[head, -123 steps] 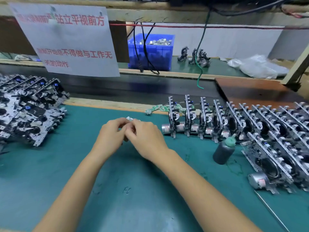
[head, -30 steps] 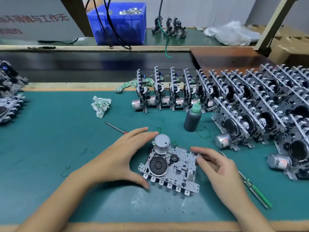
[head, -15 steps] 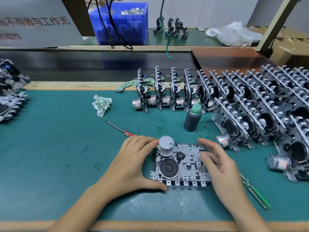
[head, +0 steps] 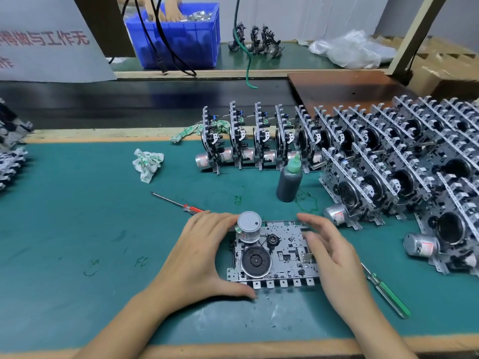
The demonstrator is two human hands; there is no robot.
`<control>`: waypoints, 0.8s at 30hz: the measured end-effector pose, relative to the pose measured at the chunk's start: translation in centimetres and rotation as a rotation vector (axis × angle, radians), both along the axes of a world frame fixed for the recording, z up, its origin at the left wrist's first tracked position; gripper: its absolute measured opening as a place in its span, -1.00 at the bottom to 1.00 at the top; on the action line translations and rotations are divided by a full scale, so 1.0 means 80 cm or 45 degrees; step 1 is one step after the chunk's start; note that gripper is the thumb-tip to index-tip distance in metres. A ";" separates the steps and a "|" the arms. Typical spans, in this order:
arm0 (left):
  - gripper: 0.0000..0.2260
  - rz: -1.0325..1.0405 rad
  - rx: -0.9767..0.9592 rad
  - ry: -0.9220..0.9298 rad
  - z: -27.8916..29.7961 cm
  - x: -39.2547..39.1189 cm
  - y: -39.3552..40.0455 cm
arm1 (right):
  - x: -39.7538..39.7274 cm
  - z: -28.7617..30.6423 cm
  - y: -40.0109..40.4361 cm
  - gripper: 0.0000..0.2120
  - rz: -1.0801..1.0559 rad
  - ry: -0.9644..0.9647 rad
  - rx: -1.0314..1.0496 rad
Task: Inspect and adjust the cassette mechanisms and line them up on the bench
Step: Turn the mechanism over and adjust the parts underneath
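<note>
A cassette mechanism (head: 282, 252) lies flat on the green bench mat (head: 77, 229), its silver motor (head: 249, 226) and black flywheel facing up. My left hand (head: 199, 257) grips its left end, thumb at the near edge and fingers by the motor. Over on the right end, my right hand (head: 334, 257) grips with its thumb on the plate and fingers curled over the far edge. Several finished mechanisms (head: 259, 136) stand on edge in a row behind, and more (head: 404, 164) fill the right side.
A dark bottle with a green tip (head: 289, 181) stands behind the mechanism. A red-handled screwdriver (head: 178, 203) lies to the left, a green-handled one (head: 388, 296) by my right wrist. A crumpled rag (head: 147, 161) lies further back. More mechanisms (head: 10, 161) are stacked far left.
The mechanism has been turned from a tilted position to square with the bench edge. My right hand has closed further over its right end.
</note>
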State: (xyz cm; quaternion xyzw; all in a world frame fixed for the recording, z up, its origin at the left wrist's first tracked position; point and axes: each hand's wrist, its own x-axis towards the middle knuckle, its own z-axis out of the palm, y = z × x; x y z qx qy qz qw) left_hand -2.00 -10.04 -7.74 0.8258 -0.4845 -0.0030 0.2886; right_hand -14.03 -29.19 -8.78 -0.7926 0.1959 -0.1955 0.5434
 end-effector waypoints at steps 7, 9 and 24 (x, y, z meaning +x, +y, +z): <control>-0.12 0.023 -0.031 0.091 -0.004 -0.004 0.004 | -0.004 0.014 -0.007 -0.62 0.095 -0.199 0.082; -0.08 0.006 -0.017 0.095 -0.005 -0.004 0.006 | -0.011 0.026 -0.017 -0.67 0.275 -0.104 -0.035; -0.09 -0.080 -0.028 0.029 -0.005 -0.008 0.008 | 0.026 0.071 -0.007 0.06 0.785 0.600 -1.436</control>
